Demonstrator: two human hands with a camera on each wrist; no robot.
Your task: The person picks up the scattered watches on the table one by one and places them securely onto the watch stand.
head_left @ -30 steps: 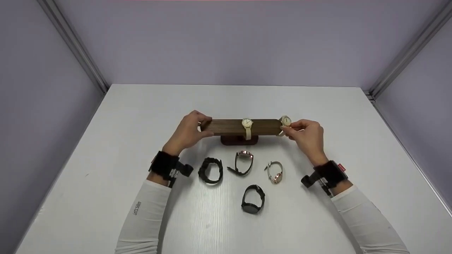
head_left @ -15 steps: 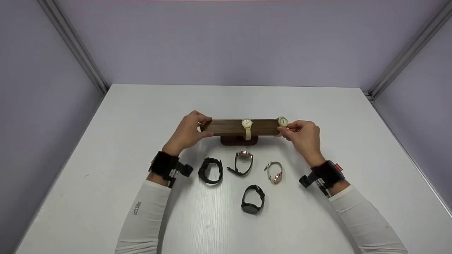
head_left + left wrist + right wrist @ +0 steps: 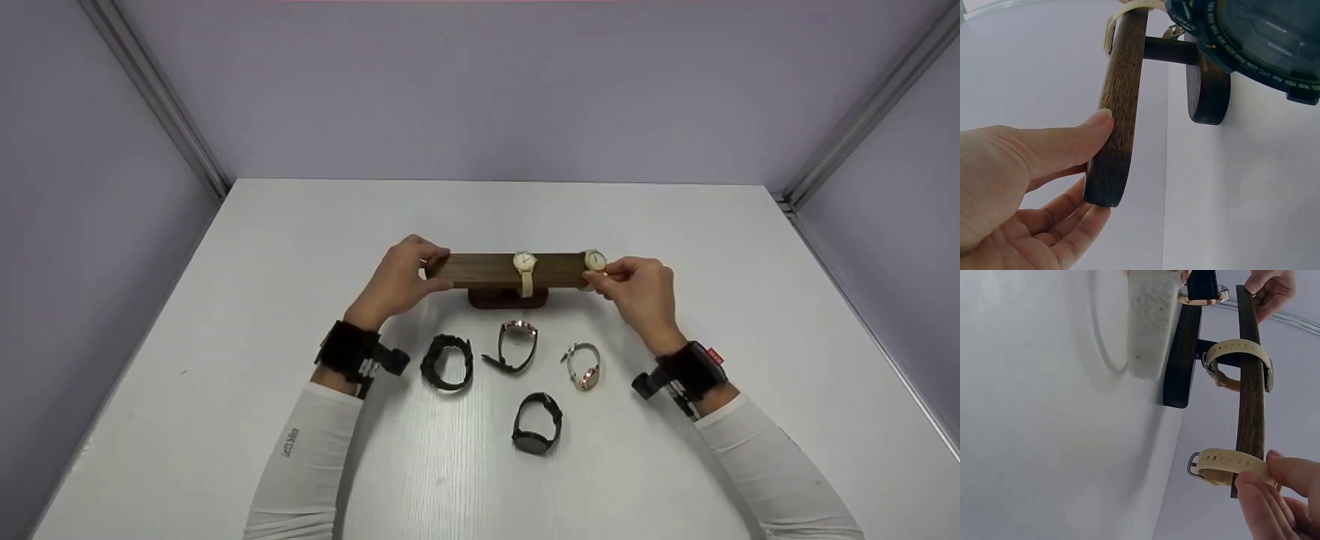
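Observation:
A dark wooden watch stand has a horizontal bar on a round base. One cream watch hangs round the bar's middle. My left hand grips the bar's left end, thumb on the front and fingers behind. My right hand pinches a second cream watch, whose band loops round the bar's right end. In the right wrist view the fingertips press on that band.
Several watches lie on the white table in front of the stand: a black one, a rose-faced one with a black strap, a beige one and another black one. Purple walls enclose the table.
My right hand has slid the second cream watch leftward along the bar's right end. The left hand and the stand have stayed put.

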